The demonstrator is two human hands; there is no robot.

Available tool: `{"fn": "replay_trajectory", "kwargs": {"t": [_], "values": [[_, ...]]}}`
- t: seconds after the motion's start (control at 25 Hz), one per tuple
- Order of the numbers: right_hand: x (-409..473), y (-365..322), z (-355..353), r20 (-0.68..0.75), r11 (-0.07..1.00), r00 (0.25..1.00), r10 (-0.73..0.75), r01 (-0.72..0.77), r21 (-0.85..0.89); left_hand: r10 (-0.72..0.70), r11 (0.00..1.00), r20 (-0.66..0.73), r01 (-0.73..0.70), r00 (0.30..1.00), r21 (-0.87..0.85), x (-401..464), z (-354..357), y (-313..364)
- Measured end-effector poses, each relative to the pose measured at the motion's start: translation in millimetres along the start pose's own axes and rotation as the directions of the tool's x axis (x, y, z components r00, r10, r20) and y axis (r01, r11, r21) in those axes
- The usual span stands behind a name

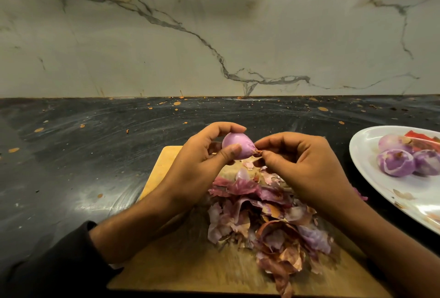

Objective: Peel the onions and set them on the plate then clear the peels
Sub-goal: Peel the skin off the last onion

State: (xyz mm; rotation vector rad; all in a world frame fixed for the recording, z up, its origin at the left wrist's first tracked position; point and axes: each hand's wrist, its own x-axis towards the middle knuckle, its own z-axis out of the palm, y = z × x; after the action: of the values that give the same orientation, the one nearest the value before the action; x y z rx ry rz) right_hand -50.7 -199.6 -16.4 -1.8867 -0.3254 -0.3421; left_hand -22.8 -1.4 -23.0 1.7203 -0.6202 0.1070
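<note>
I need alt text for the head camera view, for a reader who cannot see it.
Two bare hands peel a purple onion over a wooden cutting board: the left hand holds it, the right hand pinches its dry tip. A pile of peels covers the board, and a white plate at right holds peeled onions.

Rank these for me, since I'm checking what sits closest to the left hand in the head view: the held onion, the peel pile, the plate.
1. Onion: gripped in the left hand itself, above the board.
2. Peel pile: on the board, just below and right of that hand.
3. Plate: far right on the counter, beyond the right hand.
</note>
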Motion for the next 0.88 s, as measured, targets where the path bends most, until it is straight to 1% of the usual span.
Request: {"fn": "replay_trajectory", "kwargs": {"t": [0.12,0.2,0.32,0.44,0.56,0.64,0.88], "values": [[-2.0,0.6,2.3,-0.016,0.998,0.998,-0.064,0.063,-0.015,-0.039,0.999,-0.01,0.039,0.999,-0.03,0.4,-0.8,-0.2],[-2.6,1.4,2.0,-0.039,0.996,0.995,-0.093,0.093,0.007,-0.076,0.997,0.005,0.076,0.997,-0.031,0.7,-1.6,0.5],[-2.4,3.3,1.9,-0.06,0.992,0.991,-0.121,0.122,0.019,-0.08,0.997,0.023,0.08,0.997,-0.006,0.4,-2.0,1.6],[-1.5,5.5,1.9,-0.071,0.993,0.991,-0.116,0.117,0.008,-0.088,0.996,0.031,0.088,0.996,-0.001,-0.1,-0.4,3.7],[-1.3,6.8,0.9,-0.076,0.996,0.994,-0.081,0.084,0.042,-0.11,0.994,0.038,0.111,0.993,-0.017,-2.1,1.2,7.1],[-1.5,6.2,1.0,-0.09,0.996,0.993,-0.075,0.08,0.05,-0.109,0.994,0.039,0.109,0.993,0.005,-2.6,1.9,7.4],[-1.7,4.9,4.5,-0.153,0.994,0.983,-0.101,0.093,-0.059,-0.107,0.994,0.05,0.105,0.993,0.036,-6.0,5.3,7.3]]}}
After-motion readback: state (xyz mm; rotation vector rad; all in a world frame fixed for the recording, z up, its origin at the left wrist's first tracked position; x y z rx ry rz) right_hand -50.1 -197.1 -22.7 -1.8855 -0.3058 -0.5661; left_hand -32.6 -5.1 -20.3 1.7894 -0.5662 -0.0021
